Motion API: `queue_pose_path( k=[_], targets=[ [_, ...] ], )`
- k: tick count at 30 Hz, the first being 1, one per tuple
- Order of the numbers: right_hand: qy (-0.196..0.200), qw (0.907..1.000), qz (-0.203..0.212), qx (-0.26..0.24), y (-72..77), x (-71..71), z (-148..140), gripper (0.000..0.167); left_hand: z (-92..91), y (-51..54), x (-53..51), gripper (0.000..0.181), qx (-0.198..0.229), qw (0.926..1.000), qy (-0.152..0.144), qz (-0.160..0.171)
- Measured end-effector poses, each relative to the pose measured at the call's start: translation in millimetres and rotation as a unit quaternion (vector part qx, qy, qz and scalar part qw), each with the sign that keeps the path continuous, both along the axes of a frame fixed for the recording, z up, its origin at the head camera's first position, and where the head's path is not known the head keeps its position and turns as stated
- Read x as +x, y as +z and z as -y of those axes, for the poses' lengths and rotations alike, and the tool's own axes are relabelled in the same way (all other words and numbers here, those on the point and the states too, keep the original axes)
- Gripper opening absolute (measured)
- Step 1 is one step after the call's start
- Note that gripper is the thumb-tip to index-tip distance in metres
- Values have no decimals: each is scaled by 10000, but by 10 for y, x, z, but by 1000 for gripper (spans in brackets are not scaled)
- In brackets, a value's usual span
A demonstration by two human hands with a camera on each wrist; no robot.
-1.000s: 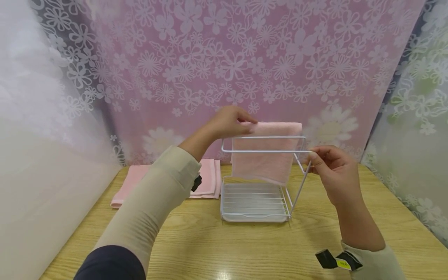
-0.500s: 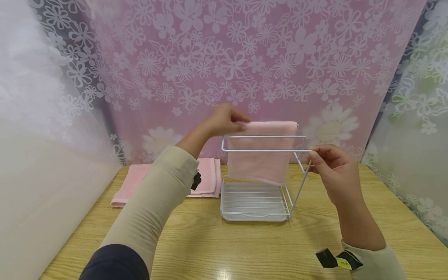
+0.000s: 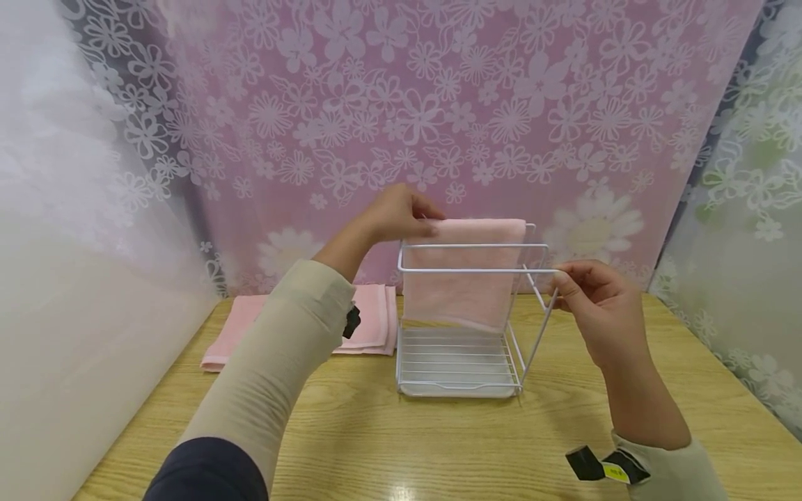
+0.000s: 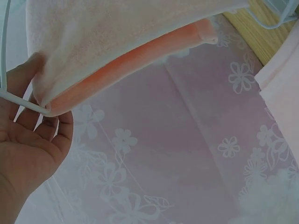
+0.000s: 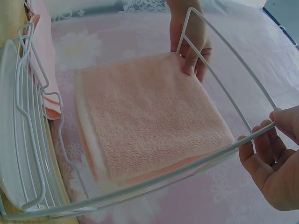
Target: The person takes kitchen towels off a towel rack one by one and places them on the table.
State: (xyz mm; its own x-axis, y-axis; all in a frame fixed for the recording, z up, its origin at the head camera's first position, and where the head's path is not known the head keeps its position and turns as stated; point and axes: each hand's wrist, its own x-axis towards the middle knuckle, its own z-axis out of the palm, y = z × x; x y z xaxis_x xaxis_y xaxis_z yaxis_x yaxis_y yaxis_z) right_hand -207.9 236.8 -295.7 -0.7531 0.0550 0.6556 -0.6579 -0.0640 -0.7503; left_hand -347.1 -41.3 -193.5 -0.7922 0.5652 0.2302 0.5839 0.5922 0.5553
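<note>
A folded pink towel [image 3: 460, 278] hangs over the rear top bar of a white wire rack [image 3: 476, 270]. My left hand [image 3: 397, 216] pinches the towel's upper left corner, thumb in front and fingers behind. In the left wrist view, the rack's bar runs into the towel's fold [image 4: 117, 70] beside my left hand [image 4: 35, 135]. My right hand [image 3: 598, 309] grips the rack's upper right front corner. From the right wrist view, the fingers of my right hand [image 5: 275, 163] curl round the bar, well apart from the towel [image 5: 149, 116].
More folded pink towels [image 3: 370, 320] lie on the wooden table [image 3: 351, 431] left of the rack, partly hidden by my left sleeve [image 3: 282, 348]. A white tray [image 3: 454, 390] sits under the rack's bottom wires. A flowered pink curtain [image 3: 376, 125] stands close behind.
My left hand has moved slightly left, and the towel has slid left with it along the rear bar, baring the bar's right end. My right hand keeps its hold on the rack.
</note>
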Motion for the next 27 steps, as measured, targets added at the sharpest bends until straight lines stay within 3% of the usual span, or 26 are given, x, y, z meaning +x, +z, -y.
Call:
queue_pose_path(
  k=[6, 15, 27],
  targets=[
    [81, 9999, -74, 41, -14, -17, -7, 11, -86, 40, 7, 25, -191, 9997, -153, -86],
    [-142, 9999, -3, 98, -15, -3, -7, 12, -261, 103, -3, 33, -655, 9968, -465, -50],
    [-233, 9996, -17, 130, -7, -15, -4, 11, -394, 100, -33, 26, -483, 9971, -577, 87]
  ],
)
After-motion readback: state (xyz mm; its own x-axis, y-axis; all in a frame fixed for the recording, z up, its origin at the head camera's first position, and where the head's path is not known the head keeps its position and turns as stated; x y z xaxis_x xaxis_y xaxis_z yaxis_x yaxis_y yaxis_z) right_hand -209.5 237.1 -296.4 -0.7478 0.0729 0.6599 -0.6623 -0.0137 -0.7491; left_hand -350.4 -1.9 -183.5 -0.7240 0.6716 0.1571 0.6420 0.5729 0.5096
